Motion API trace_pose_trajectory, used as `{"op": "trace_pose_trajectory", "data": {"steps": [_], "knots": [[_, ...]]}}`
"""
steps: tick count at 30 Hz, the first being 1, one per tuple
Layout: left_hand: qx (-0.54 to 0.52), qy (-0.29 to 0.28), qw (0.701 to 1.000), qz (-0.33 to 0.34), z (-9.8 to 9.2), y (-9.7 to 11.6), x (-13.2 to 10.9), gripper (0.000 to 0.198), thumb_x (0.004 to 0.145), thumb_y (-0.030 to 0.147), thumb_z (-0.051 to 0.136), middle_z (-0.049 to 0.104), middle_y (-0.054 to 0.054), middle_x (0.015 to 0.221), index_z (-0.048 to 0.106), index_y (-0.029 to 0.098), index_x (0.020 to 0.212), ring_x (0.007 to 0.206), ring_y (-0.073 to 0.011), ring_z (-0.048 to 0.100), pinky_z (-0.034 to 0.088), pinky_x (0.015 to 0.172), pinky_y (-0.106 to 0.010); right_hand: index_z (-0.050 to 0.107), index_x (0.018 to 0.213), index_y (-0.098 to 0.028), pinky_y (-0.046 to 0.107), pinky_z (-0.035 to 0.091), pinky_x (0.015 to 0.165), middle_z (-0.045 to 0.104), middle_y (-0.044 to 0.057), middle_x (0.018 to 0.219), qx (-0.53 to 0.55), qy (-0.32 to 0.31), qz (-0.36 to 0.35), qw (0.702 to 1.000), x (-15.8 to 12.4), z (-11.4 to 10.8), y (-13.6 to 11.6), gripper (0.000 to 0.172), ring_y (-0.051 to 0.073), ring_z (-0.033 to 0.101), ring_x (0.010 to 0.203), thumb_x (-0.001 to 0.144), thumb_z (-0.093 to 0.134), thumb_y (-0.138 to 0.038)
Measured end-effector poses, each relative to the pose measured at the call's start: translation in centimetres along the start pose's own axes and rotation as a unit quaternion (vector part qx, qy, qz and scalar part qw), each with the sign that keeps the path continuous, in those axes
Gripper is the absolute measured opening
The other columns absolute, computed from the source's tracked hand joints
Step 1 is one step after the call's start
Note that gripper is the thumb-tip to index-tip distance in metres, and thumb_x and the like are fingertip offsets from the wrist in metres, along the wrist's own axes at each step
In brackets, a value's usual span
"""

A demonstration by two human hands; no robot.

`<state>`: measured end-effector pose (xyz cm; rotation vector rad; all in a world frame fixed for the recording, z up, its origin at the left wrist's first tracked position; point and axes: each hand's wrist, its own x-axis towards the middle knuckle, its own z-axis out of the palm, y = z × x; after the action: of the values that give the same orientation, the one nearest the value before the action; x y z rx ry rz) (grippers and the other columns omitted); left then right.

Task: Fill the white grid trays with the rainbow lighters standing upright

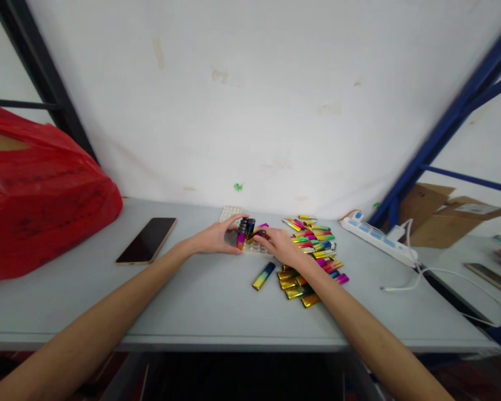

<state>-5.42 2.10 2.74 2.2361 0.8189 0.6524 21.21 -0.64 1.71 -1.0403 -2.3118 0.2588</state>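
Note:
A white tray (230, 212) with small sockets lies at the back of the grey table (192, 301). A few colourful lighters (245, 231) stand upright in it. My left hand (215, 238) curls round the tray's left side, its thumb and fingers against the standing lighters. My right hand (279, 245) pinches a dark-topped lighter (259, 233) by the tray's front right. A pile of loose lighters (313, 250), gold, pink and green, lies to the right, under my right wrist. One blue-and-yellow lighter (264, 275) lies alone in front.
A phone (147, 240) lies face up to the left. A big red plastic bag (37, 189) fills the left end. A white power strip (378, 238) with a cable sits at the right, near a blue rack post (442, 128). Cardboard boxes (442, 214) stand beyond.

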Motion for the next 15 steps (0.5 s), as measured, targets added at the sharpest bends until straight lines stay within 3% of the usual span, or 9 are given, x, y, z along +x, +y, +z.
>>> {"op": "trace_pose_trajectory", "data": {"steps": [9, 15], "knots": [[-0.003, 0.001, 1.0, 0.005, 0.0, -0.3, 0.0, 0.107, 0.074, 0.04, 0.089, 0.07, -0.012, 0.14, 0.03, 0.026, 0.162, 0.136, -0.0316, 0.062, 0.042, 0.119, -0.047, 0.066, 0.117, -0.014, 0.03, 0.048, 0.081, 0.077, 0.014, 0.105, -0.088, -0.051, 0.037, 0.994, 0.7, 0.3, -1.0, 0.035, 0.023, 0.072, 0.093, 0.111, 0.048, -0.044], [-0.004, 0.005, 1.0, 0.007, 0.0, 0.3, 0.0, 0.107, 0.073, 0.041, 0.09, 0.062, -0.014, 0.151, 0.031, 0.025, 0.161, 0.139, -0.0317, 0.06, 0.041, 0.12, -0.046, 0.059, 0.129, -0.012, 0.034, 0.051, 0.082, 0.076, 0.019, 0.11, -0.22, -0.101, 0.106, 0.965, 1.3, 0.4, -3.1, 0.048, 0.029, 0.074, 0.1, 0.113, 0.035, -0.049]]}}
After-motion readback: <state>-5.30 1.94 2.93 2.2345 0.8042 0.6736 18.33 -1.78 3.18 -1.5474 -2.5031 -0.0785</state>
